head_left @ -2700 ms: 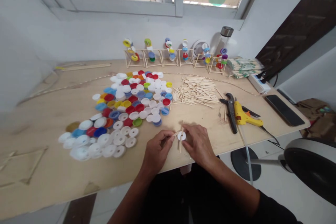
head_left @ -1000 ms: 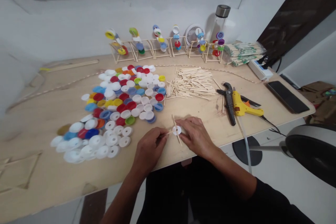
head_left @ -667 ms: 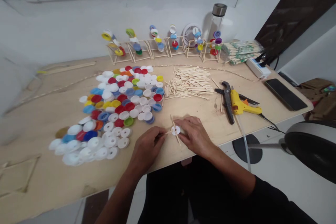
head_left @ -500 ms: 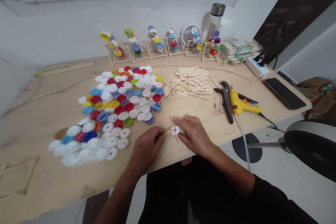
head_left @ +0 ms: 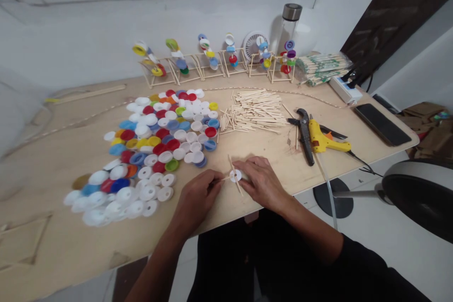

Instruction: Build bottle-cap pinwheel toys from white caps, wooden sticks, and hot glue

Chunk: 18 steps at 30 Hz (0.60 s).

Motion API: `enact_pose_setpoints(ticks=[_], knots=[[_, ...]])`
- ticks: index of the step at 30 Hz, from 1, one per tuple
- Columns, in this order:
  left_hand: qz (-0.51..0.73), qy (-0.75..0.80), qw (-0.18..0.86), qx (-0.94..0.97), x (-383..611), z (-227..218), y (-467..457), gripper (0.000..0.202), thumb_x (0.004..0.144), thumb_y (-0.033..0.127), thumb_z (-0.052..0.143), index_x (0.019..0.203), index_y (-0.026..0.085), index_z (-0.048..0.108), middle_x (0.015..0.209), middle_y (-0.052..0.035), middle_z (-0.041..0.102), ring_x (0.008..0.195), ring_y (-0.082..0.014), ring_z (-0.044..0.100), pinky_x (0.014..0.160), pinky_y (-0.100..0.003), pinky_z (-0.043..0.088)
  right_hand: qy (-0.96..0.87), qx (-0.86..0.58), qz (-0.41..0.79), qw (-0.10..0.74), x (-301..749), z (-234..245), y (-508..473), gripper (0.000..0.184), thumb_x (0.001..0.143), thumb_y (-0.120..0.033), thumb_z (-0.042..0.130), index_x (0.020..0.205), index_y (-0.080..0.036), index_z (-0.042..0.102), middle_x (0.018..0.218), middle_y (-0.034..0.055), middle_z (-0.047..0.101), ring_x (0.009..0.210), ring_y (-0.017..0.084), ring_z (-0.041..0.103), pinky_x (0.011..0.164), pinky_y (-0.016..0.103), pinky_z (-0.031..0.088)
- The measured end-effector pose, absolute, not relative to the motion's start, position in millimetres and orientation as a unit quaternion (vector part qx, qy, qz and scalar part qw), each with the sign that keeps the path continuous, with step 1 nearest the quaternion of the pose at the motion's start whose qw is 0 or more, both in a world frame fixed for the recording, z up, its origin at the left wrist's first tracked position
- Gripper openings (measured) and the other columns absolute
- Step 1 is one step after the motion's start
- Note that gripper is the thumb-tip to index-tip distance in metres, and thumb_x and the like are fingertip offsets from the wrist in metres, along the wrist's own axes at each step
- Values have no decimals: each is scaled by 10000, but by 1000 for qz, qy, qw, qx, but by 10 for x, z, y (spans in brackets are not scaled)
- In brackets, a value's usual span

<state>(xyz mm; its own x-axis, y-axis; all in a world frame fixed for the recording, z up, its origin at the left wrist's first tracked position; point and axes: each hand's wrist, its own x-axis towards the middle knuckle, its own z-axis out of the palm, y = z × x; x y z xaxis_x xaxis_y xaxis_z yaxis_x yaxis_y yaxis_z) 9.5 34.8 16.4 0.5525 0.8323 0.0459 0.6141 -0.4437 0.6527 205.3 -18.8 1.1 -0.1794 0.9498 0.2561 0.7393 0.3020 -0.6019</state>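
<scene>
A small white bottle cap (head_left: 235, 175) with thin wooden sticks (head_left: 231, 166) crossing it lies near the front edge of the wooden table (head_left: 71, 240). My left hand (head_left: 198, 198) is closed, pinching the end of a stick that points at the cap from the left. My right hand (head_left: 262, 184) rests beside the cap on its right, fingers curled and touching the cap's edge.
A spread of coloured and white bottle caps (head_left: 159, 141) lies left of my hands. A pile of short sticks (head_left: 255, 113), pliers (head_left: 304, 134) and a yellow glue gun (head_left: 322, 139) lie behind and right. Stick-and-cap models (head_left: 212, 59), a bottle (head_left: 290, 21) and a phone (head_left: 382, 124) sit further back.
The stick across the cap has turned from upright to slanted since the earliest frame. Over the last second my hands have barely moved; the view has shifted slightly.
</scene>
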Motion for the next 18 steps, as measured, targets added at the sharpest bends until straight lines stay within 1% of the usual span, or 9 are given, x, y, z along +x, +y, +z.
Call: enact_pose_setpoints(ticks=[13,18], knots=[[179,428,288,838,120,205,359,186,854,316,456,802,217,605,736,1,672,657,-157,614,624,-272,459,-747,-564,174,306,2047,10,-195,437,813,-125,608,1237,-202,533,1072,74,667,1034,246,508,908,409,368],[181,422,283,842,123,205,358,185,857,306,452,817,217,610,763,-5,678,675,-158,618,634,-273,465,-746,-566,179,302,2053,18,-188,445,809,-124,617,1238,-205,535,1080,72,665,1039,244,504,915,408,362]])
